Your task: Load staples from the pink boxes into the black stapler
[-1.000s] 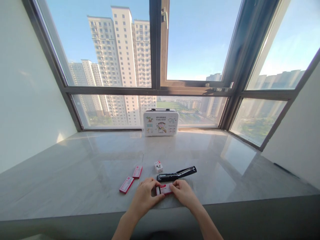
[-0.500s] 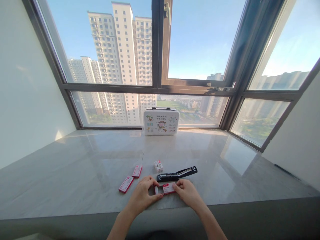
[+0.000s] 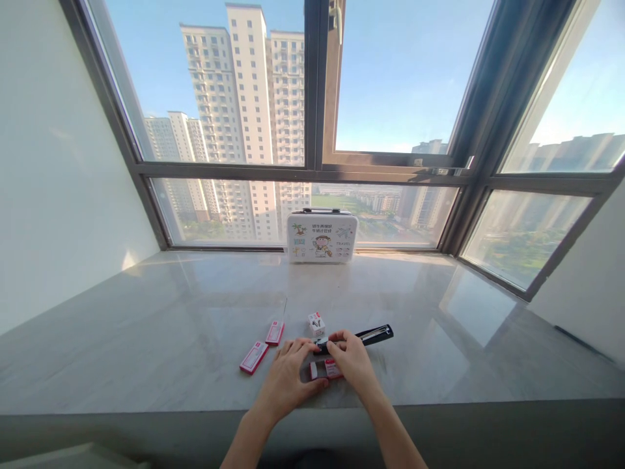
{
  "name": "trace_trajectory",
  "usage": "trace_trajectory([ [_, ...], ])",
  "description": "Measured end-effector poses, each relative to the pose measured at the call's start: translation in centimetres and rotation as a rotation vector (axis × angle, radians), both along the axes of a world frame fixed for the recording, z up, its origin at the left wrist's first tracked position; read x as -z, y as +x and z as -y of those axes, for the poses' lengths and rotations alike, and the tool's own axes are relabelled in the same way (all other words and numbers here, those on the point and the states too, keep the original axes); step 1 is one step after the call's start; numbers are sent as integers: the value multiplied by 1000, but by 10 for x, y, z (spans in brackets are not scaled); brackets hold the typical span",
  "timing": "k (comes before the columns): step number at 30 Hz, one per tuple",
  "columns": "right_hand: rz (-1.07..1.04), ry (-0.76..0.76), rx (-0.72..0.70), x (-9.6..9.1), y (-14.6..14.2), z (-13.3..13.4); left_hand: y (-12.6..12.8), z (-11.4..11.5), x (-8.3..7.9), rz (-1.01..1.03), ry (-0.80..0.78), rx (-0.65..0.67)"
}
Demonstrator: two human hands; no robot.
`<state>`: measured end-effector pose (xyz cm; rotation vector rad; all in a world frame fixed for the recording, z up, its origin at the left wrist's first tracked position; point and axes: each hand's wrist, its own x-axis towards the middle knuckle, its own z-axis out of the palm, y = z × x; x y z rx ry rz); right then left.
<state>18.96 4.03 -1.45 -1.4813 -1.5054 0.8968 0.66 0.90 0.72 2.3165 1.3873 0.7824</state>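
Note:
A small red and white staple box (image 3: 326, 370) lies on the marble sill (image 3: 146, 339), close to its front edge. My left hand (image 3: 288, 378) grips the box's left end, thumb below it and fingers curved above. My right hand (image 3: 349, 358) reaches over the box to the near end of an opened black stapler (image 3: 374, 334). Its fingertips are pinched together there, and what they hold is too small to make out.
Two flat red staple boxes (image 3: 275, 332) (image 3: 253, 357) lie left of my hands. A small white box (image 3: 316, 324) stands just behind them. A white picture-printed case with a handle (image 3: 322, 236) stands upright against the window at the back. Walls close in both sides.
My right hand has left the staple box's right end and moved up to the stapler. My left hand has stayed on the box. The view has shifted slightly.

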Motion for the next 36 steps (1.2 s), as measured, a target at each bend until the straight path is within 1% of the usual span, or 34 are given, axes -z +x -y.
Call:
trace_trajectory([
  [2,-36,21,-9,0,-5,-4,-1,0,1,4,-6,-4],
  [5,21,109,-42,-12,-7,-3,-3,-1,5,35,-4,-47],
  [7,101,171,-74,-25,-7,2,-4,-1,8,45,-4,-79],
  [8,153,195,-117,-31,-7,5,-5,-2,9,39,-8,-87],
  [11,338,226,-304,-44,-7,15,-5,-2,10,1,-22,-79],
  [12,396,229,-345,-46,-8,18,-4,-2,10,-5,-21,-75],
  [14,480,234,-362,-49,-7,24,-3,-1,9,0,-16,-70],
  [16,500,229,-353,-50,-3,29,-5,-1,8,20,-29,-71],
  [18,479,203,-330,-48,9,32,-11,0,9,44,-57,-85],
  [20,489,156,-251,-43,27,35,-19,2,11,63,-67,-130],
  [22,558,92,-134,-36,45,36,-25,5,13,60,-48,-202],
  [24,638,26,-72,-27,53,36,-25,9,14,27,-18,-246],
  [26,690,-8,-70,-19,48,37,-16,12,12,-22,16,-243],
  [29,713,13,-49,-12,32,36,3,15,6,-87,60,-237],
  [31,684,5,-53,-8,34,35,11,14,2,-101,46,-247],
  [33,633,-34,-71,-4,53,32,13,13,0,-78,24,-267],
  [36,557,-84,-28,3,96,30,12,12,2,-28,52,-292],
])
